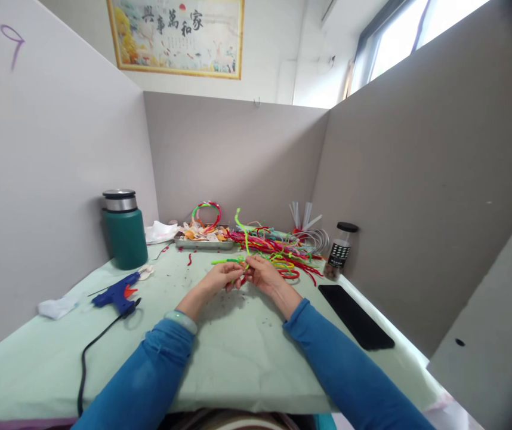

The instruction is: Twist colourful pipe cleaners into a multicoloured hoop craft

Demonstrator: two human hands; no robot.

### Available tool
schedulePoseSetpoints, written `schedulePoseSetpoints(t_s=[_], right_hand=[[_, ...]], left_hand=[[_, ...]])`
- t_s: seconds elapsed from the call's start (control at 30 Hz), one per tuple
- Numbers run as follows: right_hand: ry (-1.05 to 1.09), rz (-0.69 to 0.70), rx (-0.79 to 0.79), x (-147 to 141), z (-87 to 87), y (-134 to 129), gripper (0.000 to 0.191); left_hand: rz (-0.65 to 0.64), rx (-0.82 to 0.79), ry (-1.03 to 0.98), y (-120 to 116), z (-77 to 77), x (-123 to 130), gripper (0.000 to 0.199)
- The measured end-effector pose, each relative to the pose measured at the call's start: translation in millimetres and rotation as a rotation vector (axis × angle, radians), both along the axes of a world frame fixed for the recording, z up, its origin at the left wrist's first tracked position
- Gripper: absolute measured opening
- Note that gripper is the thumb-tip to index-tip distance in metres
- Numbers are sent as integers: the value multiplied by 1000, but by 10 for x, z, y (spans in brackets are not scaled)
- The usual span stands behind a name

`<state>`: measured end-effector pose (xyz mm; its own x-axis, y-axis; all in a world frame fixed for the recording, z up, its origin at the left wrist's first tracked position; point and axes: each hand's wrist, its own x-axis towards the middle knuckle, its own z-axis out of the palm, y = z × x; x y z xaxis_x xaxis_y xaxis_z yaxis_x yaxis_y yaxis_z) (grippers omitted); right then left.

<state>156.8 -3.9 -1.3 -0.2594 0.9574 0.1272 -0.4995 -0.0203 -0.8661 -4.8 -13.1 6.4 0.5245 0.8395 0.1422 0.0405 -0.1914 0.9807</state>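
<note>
Both hands meet over the middle of the table, fingertips pinched close together. Between them are fuzzy pipe cleaners; a bright green pipe cleaner (243, 230) rises upright from the fingers of my right hand (262, 273). My left hand (225, 277) pinches the same small bundle, from which another green end (220, 261) sticks out to the left. A bit of red shows below the fingertips. Fingers cover the exact join. Just behind the hands lies a heap of red, green and mixed-colour pipe cleaners (278, 242).
A blue glue gun (117, 295) with a black cord lies left, near a green bottle (125, 233). A metal tray (204, 244) of petal-like pieces and a colourful ring (194, 216) stand behind. On the right are a black-lidded jar (340, 251), glue sticks (301, 215) and a black flat slab (355, 316).
</note>
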Motion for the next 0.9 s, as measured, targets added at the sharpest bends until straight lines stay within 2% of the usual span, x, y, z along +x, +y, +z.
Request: schedulePoseSetpoints(t_s=[0.2, 0.33, 0.43, 0.5, 0.63, 0.73, 0.8, 0.9], right_hand=[[-41, -22, 80, -51, -8, -35, 32], [-198, -225, 203, -116, -31, -52, 33], [-264, -351, 224, -164, -62, -48, 33], [-261, -323, 188, -178, -95, -28, 32], [-127, -141, 89, -153, -147, 34, 32], [19, -49, -26, -105, -134, 62, 29], [61, -30, -60, -74, -111, 65, 29], [61, -84, -18, -58, -85, 50, 32]], left_hand=[[-24, 5, 20, -46, 16, 10, 37], [-32, -21, 54, -56, 16, 15, 32], [-27, -30, 63, -52, 6, 15, 30], [-26, -19, 75, -49, 0, 14, 31], [-16, -17, 79, -50, -2, 9, 33], [-100, -75, 57, -53, -6, 2, 31], [-158, -114, 42, -55, -12, 1, 31], [-160, -116, 17, -52, -19, 9, 34]])
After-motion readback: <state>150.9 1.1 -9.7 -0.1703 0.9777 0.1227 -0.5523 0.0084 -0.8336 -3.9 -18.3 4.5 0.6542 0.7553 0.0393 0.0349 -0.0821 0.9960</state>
